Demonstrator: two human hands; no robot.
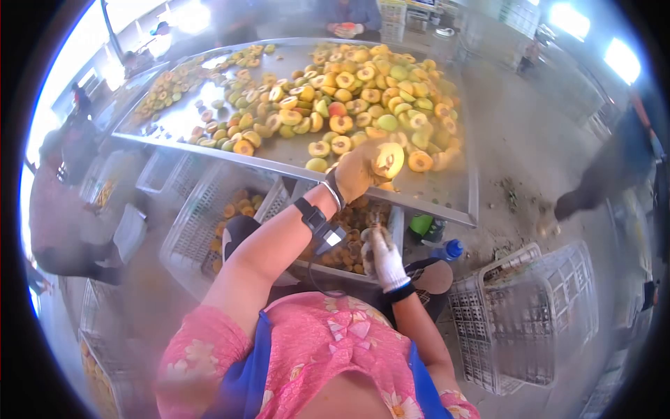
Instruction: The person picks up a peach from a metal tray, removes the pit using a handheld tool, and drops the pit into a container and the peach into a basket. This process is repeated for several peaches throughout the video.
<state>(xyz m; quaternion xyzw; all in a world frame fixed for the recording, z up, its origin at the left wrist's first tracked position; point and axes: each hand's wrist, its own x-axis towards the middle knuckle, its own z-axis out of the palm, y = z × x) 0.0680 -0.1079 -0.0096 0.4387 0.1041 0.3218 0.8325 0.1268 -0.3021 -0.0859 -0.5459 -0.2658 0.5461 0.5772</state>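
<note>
A halved fruit (388, 161) is held up in the wearer's gloved left hand (361, 170), over the near edge of a metal worktop (285, 149). It lies at that hand's fingers, to the hand's right. The right hand (384, 255), in a whitish glove, is lower and closer to the body; from it, the fruit is forward and up, almost straight ahead. The left hand is the nearer one, already gripping; the right is well apart from the fruit.

The cut face points back toward the wearer, a darker mark at its middle. The oval's long axis runs roughly away from the body, with a slight lean.

The left hand is closed around the fruit. The right hand's fingers point forward and look partly curled; whether they grip something small, I cannot tell.

Below the right hand, partly under the worktop, is a crate (398, 234) of brownish pieces. A second crate (192, 209) holding fruit stands to its left. On the worktop, beyond the left hand, spreads a big pile of halves (356, 80). A blue-capped bottle (450, 249) is right of the right hand; farther right lean white crates (488, 328). Across the worktop are another person's hands (347, 29).
</note>
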